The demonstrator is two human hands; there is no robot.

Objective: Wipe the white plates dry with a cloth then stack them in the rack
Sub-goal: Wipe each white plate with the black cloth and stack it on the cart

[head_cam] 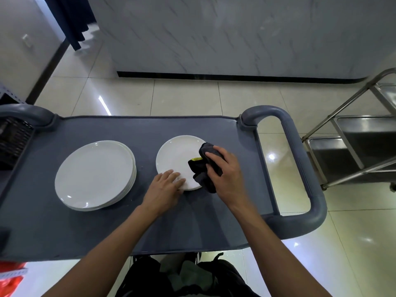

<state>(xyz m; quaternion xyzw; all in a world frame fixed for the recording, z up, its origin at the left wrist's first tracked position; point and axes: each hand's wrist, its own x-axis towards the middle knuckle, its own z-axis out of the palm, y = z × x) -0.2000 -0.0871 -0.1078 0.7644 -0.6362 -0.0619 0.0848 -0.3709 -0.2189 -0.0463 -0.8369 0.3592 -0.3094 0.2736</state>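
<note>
**Plate-drying: one plate under the cloth, a stack waiting, no plate seen racked**

Progress. We judge the task to be in its wiping stage. A single white plate (179,160) lies flat on the grey cart top, our table (192,127), and is being wiped. At nine o'clock from it, close by but not touching, sits a stack of white plates (95,175); we cannot tell whether these are already dried or waiting. We see no plate standing in a rack. A steel trolley (362,133) stands at about three o'clock of the cart, and whether it serves as the rack we cannot say. So the stacking appears to remain undone.

Item, single plate. Round, white, glossy, shallow-rimmed, face up; no drops or marks that we can make out.

Item, cloth (203,166). Dark grey, crumpled, with a small yellow patch showing; it lies over the plate's rim at about four o'clock.

Hands. Our right hand (225,170) grips the cloth, fingers curled over it, and presses it on the plate. Our left hand (165,187) rests with straight fingers on the rim at about seven o'clock, steadying it.
</note>
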